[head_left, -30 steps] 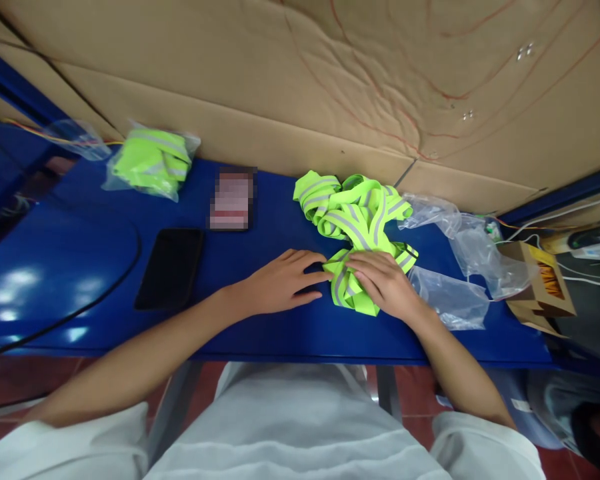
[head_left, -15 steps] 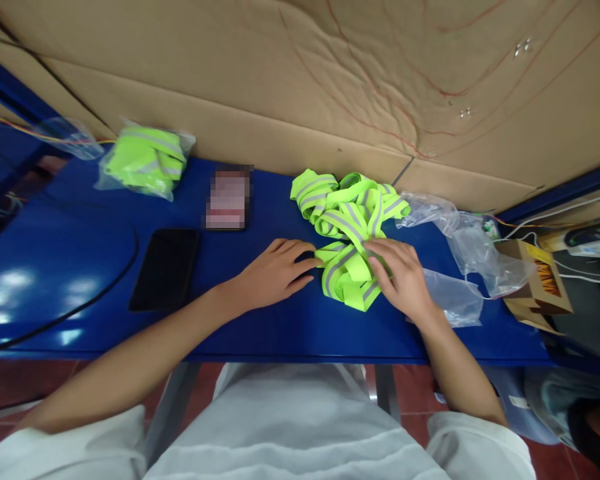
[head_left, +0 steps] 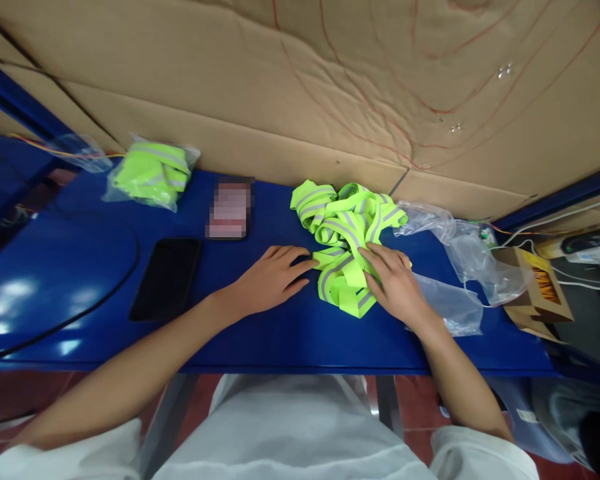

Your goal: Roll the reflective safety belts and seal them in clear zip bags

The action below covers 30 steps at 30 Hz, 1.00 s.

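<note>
Lime strap (head_left: 350,230) lies heaped on the blue bench (head_left: 270,347), left of the clear bags (head_left: 453,303). The left hand (head_left: 275,280) has fingers loosely spread, one tip at the strap's left edge; the right hand (head_left: 395,277) rests over its right side, fingers slightly apart — whether pinching, I cannot tell.

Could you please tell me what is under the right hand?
Under the right hand lies part of the loose yellow-green webbing; the hand hides how the folds lie directly beneath it.

Lime webbing (head_left: 349,230), grey-striped; loosely tangled; heaped on blue table (head_left: 275,343).
</note>
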Each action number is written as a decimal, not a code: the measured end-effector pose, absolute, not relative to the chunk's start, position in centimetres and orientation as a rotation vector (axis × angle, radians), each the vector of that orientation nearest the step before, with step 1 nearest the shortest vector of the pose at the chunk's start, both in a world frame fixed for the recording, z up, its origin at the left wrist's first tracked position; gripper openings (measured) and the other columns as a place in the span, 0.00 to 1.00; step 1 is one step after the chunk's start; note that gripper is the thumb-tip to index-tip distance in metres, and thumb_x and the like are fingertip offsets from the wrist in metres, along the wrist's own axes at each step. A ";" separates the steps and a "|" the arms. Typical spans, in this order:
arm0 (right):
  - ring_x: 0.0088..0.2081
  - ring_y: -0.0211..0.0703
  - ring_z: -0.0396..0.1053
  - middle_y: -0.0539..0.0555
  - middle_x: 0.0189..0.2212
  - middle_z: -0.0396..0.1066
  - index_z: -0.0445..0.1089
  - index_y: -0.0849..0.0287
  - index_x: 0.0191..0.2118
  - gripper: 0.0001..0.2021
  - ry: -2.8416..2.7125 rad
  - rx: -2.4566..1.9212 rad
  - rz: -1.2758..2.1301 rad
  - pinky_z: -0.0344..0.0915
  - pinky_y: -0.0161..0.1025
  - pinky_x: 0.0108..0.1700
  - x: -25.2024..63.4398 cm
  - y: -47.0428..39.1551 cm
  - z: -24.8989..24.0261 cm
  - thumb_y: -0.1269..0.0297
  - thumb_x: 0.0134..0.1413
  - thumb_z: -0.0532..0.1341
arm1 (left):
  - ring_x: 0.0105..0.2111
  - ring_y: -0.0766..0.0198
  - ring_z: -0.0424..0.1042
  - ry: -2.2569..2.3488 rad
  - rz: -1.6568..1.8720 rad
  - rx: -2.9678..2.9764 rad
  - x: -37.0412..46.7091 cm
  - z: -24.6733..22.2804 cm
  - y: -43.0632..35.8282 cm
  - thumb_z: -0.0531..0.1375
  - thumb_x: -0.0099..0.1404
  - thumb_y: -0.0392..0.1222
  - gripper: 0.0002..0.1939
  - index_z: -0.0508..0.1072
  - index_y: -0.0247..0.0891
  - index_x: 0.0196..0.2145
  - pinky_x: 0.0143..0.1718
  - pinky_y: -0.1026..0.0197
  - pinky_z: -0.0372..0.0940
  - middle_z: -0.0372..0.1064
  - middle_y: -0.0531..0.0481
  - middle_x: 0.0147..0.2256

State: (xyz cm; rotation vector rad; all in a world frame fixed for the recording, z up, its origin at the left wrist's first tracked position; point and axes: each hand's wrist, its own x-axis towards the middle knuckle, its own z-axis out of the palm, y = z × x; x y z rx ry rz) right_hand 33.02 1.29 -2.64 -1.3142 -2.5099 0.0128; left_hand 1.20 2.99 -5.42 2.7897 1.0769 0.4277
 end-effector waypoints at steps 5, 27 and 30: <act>0.66 0.60 0.66 0.65 0.67 0.66 0.62 0.57 0.69 0.22 -2.510 -1.319 0.018 0.62 0.58 0.63 33.1 1.4 -2.7 0.62 0.74 0.54 | 0.62 0.49 0.68 1.073 0.439 2.797 1.1 -5.4 3.0 0.52 0.79 0.44 0.19 0.71 0.41 0.63 0.60 0.45 0.65 0.68 0.38 0.61; 0.54 0.57 0.75 0.62 0.53 0.78 0.72 0.58 0.60 0.19 -2.174 -1.456 0.120 0.73 0.54 0.57 34.0 2.2 -3.2 0.54 0.73 0.56 | 0.59 0.46 0.71 1.149 0.513 2.743 1.3 -4.7 2.9 0.55 0.77 0.44 0.16 0.77 0.38 0.54 0.59 0.40 0.67 0.71 0.38 0.58; 0.56 0.56 0.74 0.61 0.55 0.77 0.71 0.58 0.61 0.19 -2.213 -1.396 0.160 0.72 0.54 0.59 33.2 1.9 -3.2 0.56 0.74 0.56 | 0.57 0.46 0.72 1.224 0.585 2.740 1.1 -4.6 3.0 0.55 0.77 0.46 0.16 0.76 0.37 0.55 0.58 0.40 0.67 0.71 0.38 0.59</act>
